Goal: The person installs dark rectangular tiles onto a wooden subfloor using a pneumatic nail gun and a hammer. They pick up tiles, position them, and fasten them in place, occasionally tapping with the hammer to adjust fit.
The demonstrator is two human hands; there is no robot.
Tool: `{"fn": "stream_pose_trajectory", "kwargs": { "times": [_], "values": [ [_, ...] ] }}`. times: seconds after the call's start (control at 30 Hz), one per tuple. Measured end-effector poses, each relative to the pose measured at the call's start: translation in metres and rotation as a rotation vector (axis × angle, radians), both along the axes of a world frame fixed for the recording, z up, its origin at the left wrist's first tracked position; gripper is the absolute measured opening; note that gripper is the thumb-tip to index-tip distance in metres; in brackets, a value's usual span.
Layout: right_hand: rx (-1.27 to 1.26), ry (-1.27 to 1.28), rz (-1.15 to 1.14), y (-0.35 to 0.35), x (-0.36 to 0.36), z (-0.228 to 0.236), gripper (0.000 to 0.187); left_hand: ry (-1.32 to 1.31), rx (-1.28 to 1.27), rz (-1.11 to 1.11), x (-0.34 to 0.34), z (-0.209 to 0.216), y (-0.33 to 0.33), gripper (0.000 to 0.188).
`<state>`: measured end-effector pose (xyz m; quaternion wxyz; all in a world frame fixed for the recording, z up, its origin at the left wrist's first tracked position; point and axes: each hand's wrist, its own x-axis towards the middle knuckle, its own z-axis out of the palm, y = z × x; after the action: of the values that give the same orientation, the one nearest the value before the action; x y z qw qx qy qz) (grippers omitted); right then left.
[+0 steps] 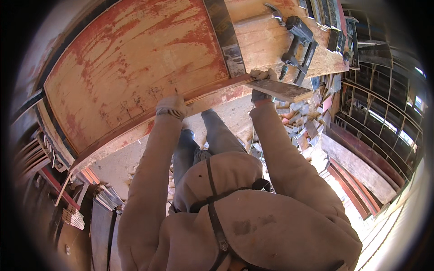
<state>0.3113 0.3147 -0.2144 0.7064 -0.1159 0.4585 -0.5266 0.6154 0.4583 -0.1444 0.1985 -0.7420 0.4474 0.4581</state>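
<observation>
Across the table edge: both gloved hands sit at the near rim of a red-stained plywood panel (131,63).
Left hand (171,107): at about 9 o'clock from the right hand, fingers curled over the panel's front edge, gripping it.
Panel: worn red paint, lying flat on the table (266,40), a dark metal strip (226,36) along its right side.
Right hand (263,83): closed around the near end of a short wooden board (282,90), which juts out toward 3 o'clock over the floor.
Nail gun (298,40): dark, lying on the bare wood at 1 o'clock from the right hand, apart from it.
Floor below: wood offcuts (298,122) scattered at 5 o'clock from the board.
</observation>
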Motion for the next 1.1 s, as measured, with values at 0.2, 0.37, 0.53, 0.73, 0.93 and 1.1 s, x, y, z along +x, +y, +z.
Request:
{"fn": "stream_pose_trajectory", "kwargs": {
  "times": [0.2,0.37,0.53,0.73,0.93,1.1],
  "values": [
    [-0.111,0.436,0.289,-0.019,-0.014,-0.019,0.042,-0.078,-0.447,-0.142,-0.007,0.003,0.018,0.048],
    [0.002,0.689,0.454,-0.009,-0.049,-0.032,0.035,-0.187,-1.416,0.153,-0.016,0.023,0.104,0.037],
    [0.234,0.861,0.495,0.114,-0.004,-0.034,0.034,0.125,-1.177,0.425,0.044,0.0,0.31,0.031],
    [-0.658,0.597,1.045,0.385,0.293,0.054,0.028,-0.144,-0.436,0.945,0.151,-0.06,0.636,0.023],
    [-1.074,0.849,1.42,0.568,0.53,0.155,0.022,-0.21,-0.351,1.467,0.189,-0.052,0.903,0.028],
    [-1.392,0.641,1.597,0.679,0.639,0.154,0.023,-0.29,-0.285,1.375,0.263,-0.073,1.018,0.041]
  ]
}}
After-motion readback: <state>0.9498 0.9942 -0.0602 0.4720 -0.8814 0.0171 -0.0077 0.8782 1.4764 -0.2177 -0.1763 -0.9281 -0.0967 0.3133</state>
